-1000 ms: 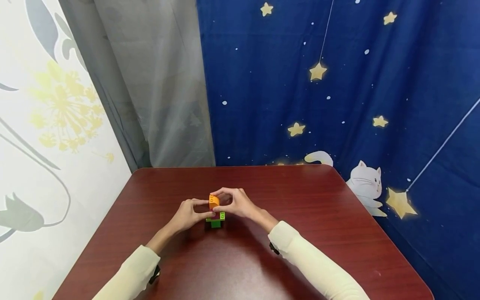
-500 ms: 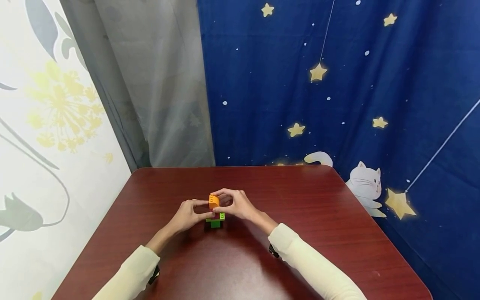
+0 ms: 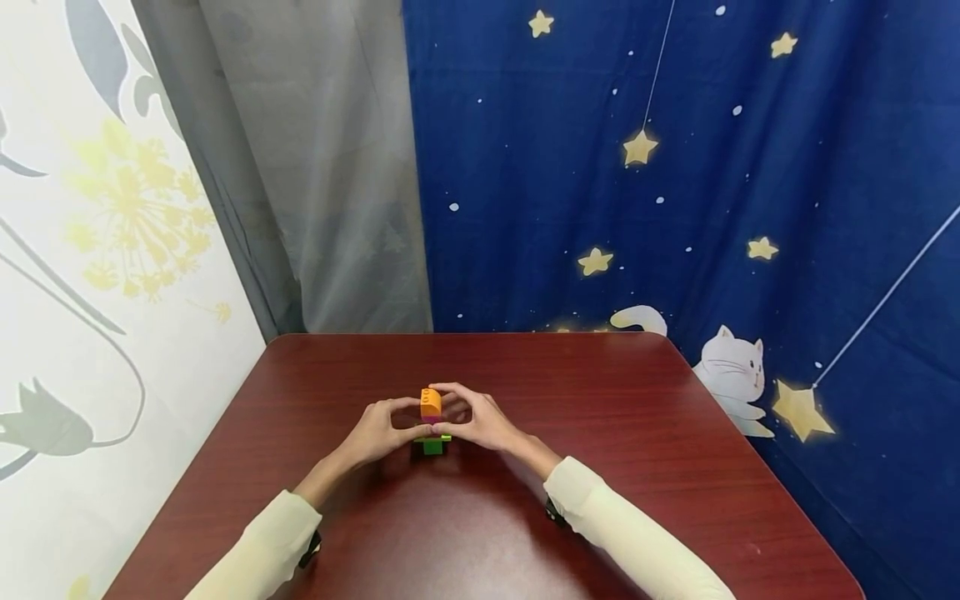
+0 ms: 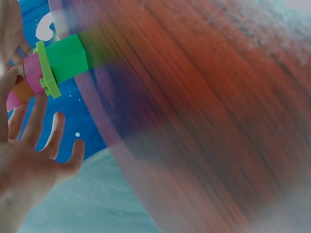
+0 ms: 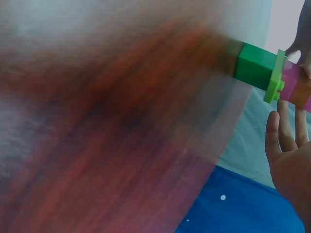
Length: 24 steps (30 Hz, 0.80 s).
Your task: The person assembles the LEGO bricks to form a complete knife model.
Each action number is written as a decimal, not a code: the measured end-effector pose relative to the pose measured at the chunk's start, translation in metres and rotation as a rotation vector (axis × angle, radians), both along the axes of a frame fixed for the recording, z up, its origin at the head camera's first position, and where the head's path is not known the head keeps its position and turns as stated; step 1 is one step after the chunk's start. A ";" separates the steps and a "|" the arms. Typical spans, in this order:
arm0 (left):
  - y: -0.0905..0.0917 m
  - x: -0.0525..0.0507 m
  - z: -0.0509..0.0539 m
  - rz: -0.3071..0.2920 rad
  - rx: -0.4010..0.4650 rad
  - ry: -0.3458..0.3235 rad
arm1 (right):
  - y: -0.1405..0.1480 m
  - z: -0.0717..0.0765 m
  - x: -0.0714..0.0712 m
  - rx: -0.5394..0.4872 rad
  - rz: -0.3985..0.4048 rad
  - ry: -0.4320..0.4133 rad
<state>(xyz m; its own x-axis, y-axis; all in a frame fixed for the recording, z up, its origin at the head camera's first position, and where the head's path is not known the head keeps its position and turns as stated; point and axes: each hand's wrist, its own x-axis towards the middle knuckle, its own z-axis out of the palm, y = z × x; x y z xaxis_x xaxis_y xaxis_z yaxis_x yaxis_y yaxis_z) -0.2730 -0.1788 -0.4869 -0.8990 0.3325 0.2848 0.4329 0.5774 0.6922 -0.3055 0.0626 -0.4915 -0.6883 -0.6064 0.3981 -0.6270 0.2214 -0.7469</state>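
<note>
A small stack of toy building bricks stands on the table in the head view. Its base is a green brick [image 3: 432, 447], with a thin lime-green plate [image 4: 47, 70] above. Over that come a pink brick [image 5: 289, 77] and a darker orange-brown layer [image 5: 302, 93]; a rounded orange brick [image 3: 431, 403] tops the stack. My left hand [image 3: 377, 431] pinches the upper stack from the left, between thumb and fingers. From the right, my right hand [image 3: 482, 421] pinches it too, its thumb close to the left thumb. The thumbs partly hide the middle layers.
The dark red wooden table [image 3: 570, 417] extends around the stack. Behind it hang a grey curtain [image 3: 337, 183] and a blue star-patterned curtain [image 3: 525, 167]. A white floral-patterned surface [image 3: 150, 292] borders the left side.
My right hand has shifted slightly lower, its thumb now beside the left thumb and covering more of the lime-green plate. The left hand keeps its hold. The view has shifted slightly.
</note>
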 end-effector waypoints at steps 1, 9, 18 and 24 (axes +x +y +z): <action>0.000 0.001 0.000 -0.007 0.006 -0.008 | 0.001 -0.002 0.001 0.001 -0.004 -0.002; 0.001 0.003 -0.005 -0.003 -0.045 -0.025 | 0.005 -0.010 0.004 0.003 -0.012 -0.039; 0.015 -0.004 0.001 -0.054 0.007 -0.057 | 0.017 -0.003 0.004 -0.051 -0.048 -0.048; 0.026 -0.009 0.006 -0.084 0.001 -0.064 | 0.028 0.000 0.001 -0.122 -0.078 -0.056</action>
<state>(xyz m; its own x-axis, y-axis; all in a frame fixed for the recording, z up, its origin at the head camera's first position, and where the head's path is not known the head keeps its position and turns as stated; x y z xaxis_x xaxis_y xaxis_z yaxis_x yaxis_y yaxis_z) -0.2819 -0.1524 -0.4813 -0.8845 0.4070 0.2282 0.4346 0.5407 0.7202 -0.3042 0.0901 -0.4911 -0.7543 -0.4999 0.4256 -0.5685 0.1730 -0.8043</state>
